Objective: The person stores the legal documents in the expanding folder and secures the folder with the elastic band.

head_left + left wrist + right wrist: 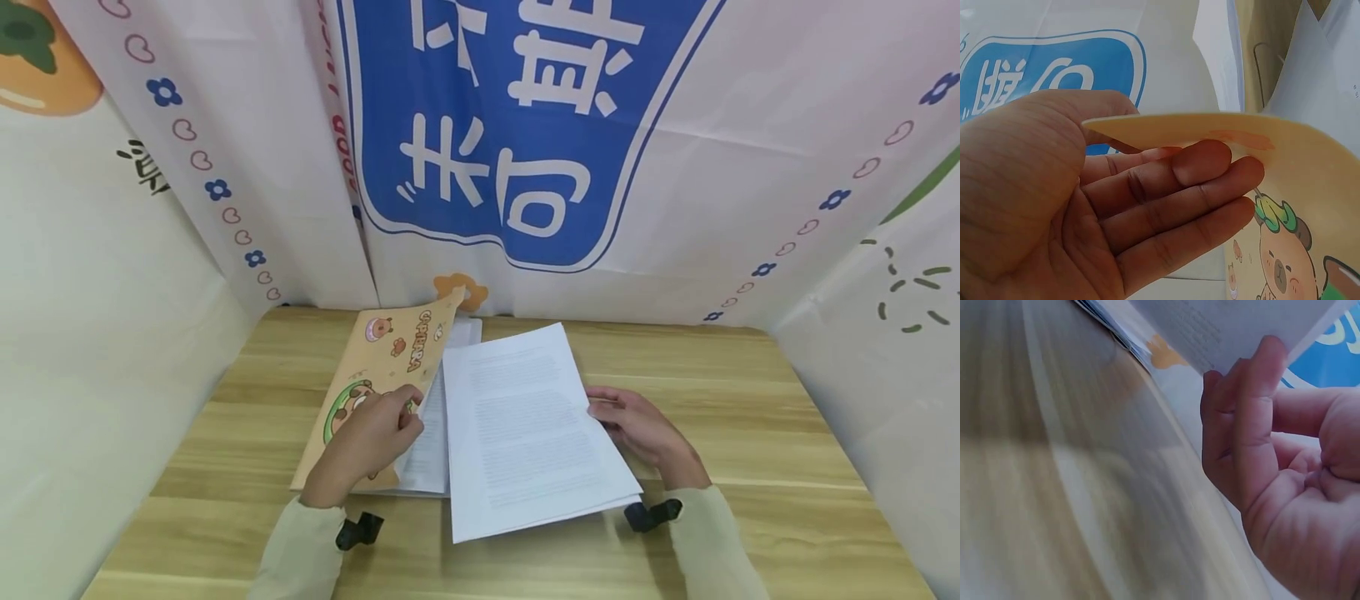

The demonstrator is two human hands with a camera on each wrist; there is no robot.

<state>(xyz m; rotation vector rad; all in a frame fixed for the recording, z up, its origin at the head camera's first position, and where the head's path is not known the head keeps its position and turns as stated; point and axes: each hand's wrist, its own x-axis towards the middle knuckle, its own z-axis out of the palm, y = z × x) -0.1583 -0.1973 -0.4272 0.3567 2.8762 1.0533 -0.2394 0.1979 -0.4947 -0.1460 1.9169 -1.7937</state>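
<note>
A tan folder [386, 346] with capybara cartoons on its cover lies on the left part of the table. My left hand [378, 429] pinches the lifted edge of that cover, thumb on one face and fingers on the other. In the left wrist view, the raised cover [1310, 169] runs between thumb and fingers of my left hand [1129, 200]. White sheets [427, 454] show under the cover. A few printed papers [525, 433] are held at their right edge by my right hand [637, 429], tilted and overlapping the folder's right side. The right wrist view shows my right hand [1279, 462] pinching the papers [1210, 328].
The wood-grain table [735, 450] extends to both sides and the front. A white cloth backdrop [720, 208] with a blue printed sign [510, 133] rises behind it, and cloth walls [112, 333] flank left and right. Black wrist mounts [360, 531] sit at both cuffs.
</note>
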